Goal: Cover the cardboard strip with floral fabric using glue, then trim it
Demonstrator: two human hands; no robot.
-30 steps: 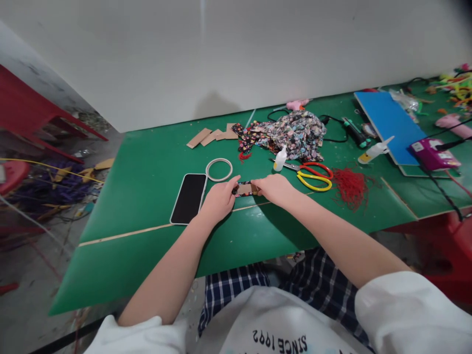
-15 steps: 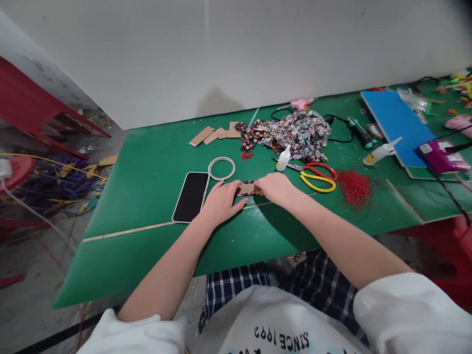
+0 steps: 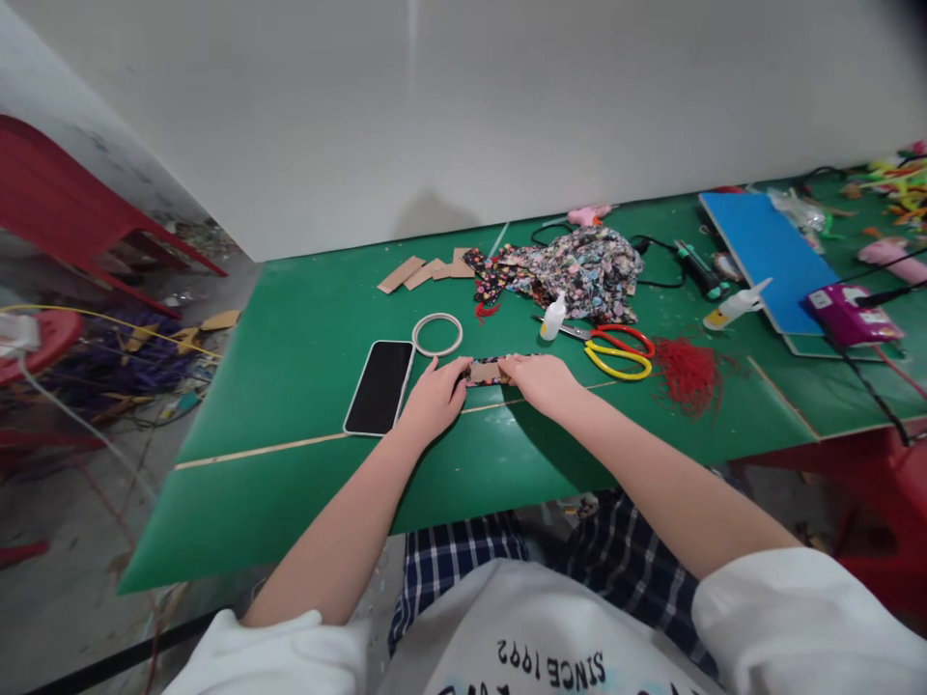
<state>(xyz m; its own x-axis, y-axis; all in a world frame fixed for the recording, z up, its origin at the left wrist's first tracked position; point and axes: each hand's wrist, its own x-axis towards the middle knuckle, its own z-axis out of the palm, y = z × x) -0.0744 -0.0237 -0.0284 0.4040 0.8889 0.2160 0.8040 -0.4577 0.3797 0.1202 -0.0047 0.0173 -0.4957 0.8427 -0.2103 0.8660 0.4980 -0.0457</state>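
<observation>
A small cardboard strip (image 3: pixel 486 373) with dark floral fabric along its edges lies flat on the green tabletop. My left hand (image 3: pixel 435 394) grips its left end, with the thumb drawn in near the fingers. At the other end my right hand (image 3: pixel 542 380) is closed on the strip, fingertips pressing down on it. Both ends are hidden under my fingers. Beside my left hand are a phone (image 3: pixel 379 388) with a dark screen and a pale ring (image 3: pixel 437 334). Beyond my right hand stand a small white glue bottle (image 3: pixel 553 319) and scissors (image 3: pixel 617 349) with red and yellow handles.
Floral fabric (image 3: pixel 594 270) is heaped at the back, near loose cardboard pieces (image 3: pixel 401 274). Red threads (image 3: pixel 686 375) lie to the right. Farther right are another glue bottle (image 3: pixel 735 306), a blue board (image 3: pixel 768 256), a purple device (image 3: pixel 855 314) and cords. A white wall (image 3: pixel 463 116) borders the table.
My left thumb, stretched out below the strip before, has drawn in toward the fingers. My right fingers have flattened along the strip's right end. The camera view has shifted slightly.
</observation>
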